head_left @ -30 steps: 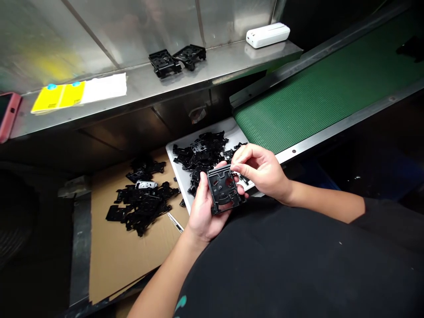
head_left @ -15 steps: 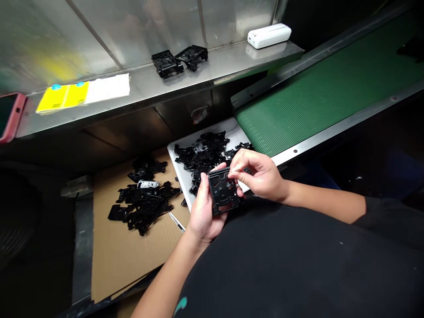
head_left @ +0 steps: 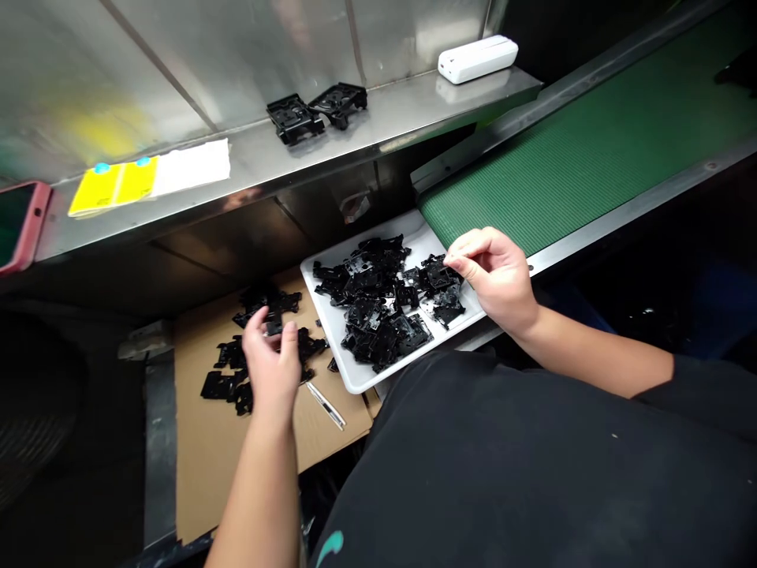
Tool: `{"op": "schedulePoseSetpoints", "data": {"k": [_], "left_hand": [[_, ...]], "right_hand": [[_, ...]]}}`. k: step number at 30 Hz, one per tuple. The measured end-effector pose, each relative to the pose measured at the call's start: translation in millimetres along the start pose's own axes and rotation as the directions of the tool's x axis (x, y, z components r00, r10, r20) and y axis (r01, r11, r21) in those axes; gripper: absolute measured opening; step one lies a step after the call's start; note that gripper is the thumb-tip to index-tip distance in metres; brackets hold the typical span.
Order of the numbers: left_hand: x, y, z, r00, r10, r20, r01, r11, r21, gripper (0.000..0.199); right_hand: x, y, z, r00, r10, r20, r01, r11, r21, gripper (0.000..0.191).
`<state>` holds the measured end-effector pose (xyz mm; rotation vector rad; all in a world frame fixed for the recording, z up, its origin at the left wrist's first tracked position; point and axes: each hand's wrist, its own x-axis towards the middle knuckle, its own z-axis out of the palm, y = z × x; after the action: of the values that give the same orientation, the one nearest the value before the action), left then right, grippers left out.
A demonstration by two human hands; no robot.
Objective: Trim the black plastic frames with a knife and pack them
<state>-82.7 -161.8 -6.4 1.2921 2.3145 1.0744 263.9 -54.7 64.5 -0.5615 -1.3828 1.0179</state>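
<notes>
Tray pieces: black moulded plastic frames are heaped loosely, overlapping, on a white tray.
Cardboard pieces: further black plastic frames are scattered flat on brown cardboard.
Shelf pieces: two black frames are placed side by side on a steel shelf.

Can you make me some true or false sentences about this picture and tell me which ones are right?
1. The right hand is over the white tray of black plastic pieces. True.
2. The left hand is over the green belt. False: it is over the cardboard.
3. The white box sits on the steel shelf. True.
4. The pink phone lies on the cardboard. False: it is at the left end of the shelf.
</notes>
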Motion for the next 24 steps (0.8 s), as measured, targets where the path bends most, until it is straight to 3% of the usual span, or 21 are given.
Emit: {"op": "schedulePoseSetpoints", "data": {"k": [2,4,7,9,11,14,16,18,20,24], "left_hand": [[24,-35,-13.9,0.998,-0.025,-0.057,0.037,0.977,0.211,0.075],[41,-54,-21.5,0.998,-0.034,-0.062,0.052,0.946,0.320,0.073],[51,-50,-9.8,0.998,0.056,-0.035,-0.037,0.914,0.404,0.064],[51,-28,18.6,0.983,0.177,0.049,-0.181,0.890,0.419,0.052],[48,2,62.5,0.921,0.312,0.235,-0.383,0.841,0.383,0.040],[35,45,140.3,0.717,0.446,0.536,-0.641,0.725,0.254,0.029],[22,66,185.6,0.626,0.464,0.627,-0.712,0.667,0.218,0.038],[13,78,217.3,0.604,0.444,0.662,-0.730,0.641,0.237,0.044],[9,85,233.9,0.615,0.416,0.669,-0.722,0.638,0.268,0.044],[15,89,230.5,0.631,0.396,0.668,-0.698,0.665,0.265,0.044]], "right_hand": [[-4,2,-12,0.998,0.061,-0.009,-0.061,0.996,-0.068,0.018],[-13,3,-22,0.993,0.114,-0.030,-0.117,0.986,-0.120,0.019],[-26,5,-31,0.984,0.162,-0.069,-0.171,0.971,-0.168,0.020],[-31,5,-35,0.980,0.181,-0.086,-0.194,0.963,-0.185,0.019],[-34,6,-36,0.976,0.193,-0.096,-0.208,0.961,-0.184,0.018],[-36,3,-35,0.975,0.201,-0.095,-0.214,0.963,-0.165,0.017],[-38,-2,-35,0.977,0.198,-0.081,-0.209,0.965,-0.159,0.017],[-41,-8,-38,0.977,0.203,-0.070,-0.212,0.964,-0.162,0.016],[-45,-12,-45,0.974,0.217,-0.071,-0.226,0.959,-0.173,0.015],[-52,-13,-68,0.964,0.240,-0.113,-0.259,0.945,-0.198,0.015]]}}
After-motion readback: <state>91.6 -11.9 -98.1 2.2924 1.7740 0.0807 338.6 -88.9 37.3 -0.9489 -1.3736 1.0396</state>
